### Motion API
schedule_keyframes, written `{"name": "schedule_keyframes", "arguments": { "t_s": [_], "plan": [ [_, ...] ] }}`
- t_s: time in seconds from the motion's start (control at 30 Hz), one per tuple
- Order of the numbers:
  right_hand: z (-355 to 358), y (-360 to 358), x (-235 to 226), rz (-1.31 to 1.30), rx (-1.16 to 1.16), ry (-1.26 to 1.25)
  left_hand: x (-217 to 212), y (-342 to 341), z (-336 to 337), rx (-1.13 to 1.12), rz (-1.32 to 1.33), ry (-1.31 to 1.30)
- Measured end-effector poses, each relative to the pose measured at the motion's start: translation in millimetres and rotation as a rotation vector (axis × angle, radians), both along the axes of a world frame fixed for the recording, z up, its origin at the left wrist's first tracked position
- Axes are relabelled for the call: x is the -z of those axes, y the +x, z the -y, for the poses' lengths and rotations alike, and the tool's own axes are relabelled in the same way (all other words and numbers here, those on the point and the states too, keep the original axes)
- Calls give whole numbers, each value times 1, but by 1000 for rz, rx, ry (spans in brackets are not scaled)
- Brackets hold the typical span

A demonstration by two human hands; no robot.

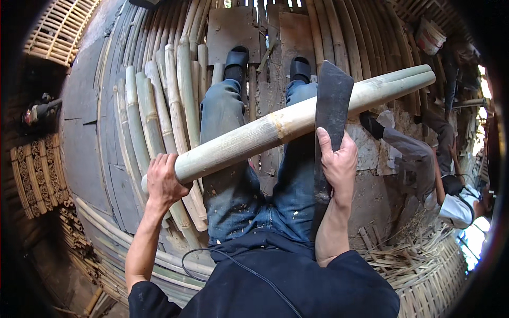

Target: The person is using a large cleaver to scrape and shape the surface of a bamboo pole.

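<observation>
Curling tightly round a pale bamboo pole (238, 142) near its left end, the left hand (165, 177) holds it slantwise over jeans-clad legs (230, 204), while the right hand (339, 161) clasps a broad dark knife (334, 98) crosswise above it.

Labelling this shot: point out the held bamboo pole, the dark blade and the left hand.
Bamboo pole (282, 127), head view: middle of its length.
Dark blade (333, 103), head view: broad upper face.
Left hand (165, 178), head view: back of it.

A broad dark blade (334, 98) crosses a pale, slanting bamboo pole (238, 139).
</observation>
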State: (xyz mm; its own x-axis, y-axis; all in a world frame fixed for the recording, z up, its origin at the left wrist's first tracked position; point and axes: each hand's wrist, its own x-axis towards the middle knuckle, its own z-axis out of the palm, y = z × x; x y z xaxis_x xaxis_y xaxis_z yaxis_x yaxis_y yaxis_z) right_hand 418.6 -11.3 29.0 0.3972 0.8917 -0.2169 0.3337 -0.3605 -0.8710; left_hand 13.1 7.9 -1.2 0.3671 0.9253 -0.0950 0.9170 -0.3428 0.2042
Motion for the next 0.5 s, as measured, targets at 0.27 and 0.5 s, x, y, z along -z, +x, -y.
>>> {"name": "schedule_keyframes", "arguments": {
  "t_s": [0.27, 0.5],
  "plan": [
    [6, -36, 16, -56, -148, 14, 7, -8, 22, -30, -16, 89],
    [8, 6, 18, 8, 28, 16, 4, 12, 25, -54, -6, 180]
  ]
}}
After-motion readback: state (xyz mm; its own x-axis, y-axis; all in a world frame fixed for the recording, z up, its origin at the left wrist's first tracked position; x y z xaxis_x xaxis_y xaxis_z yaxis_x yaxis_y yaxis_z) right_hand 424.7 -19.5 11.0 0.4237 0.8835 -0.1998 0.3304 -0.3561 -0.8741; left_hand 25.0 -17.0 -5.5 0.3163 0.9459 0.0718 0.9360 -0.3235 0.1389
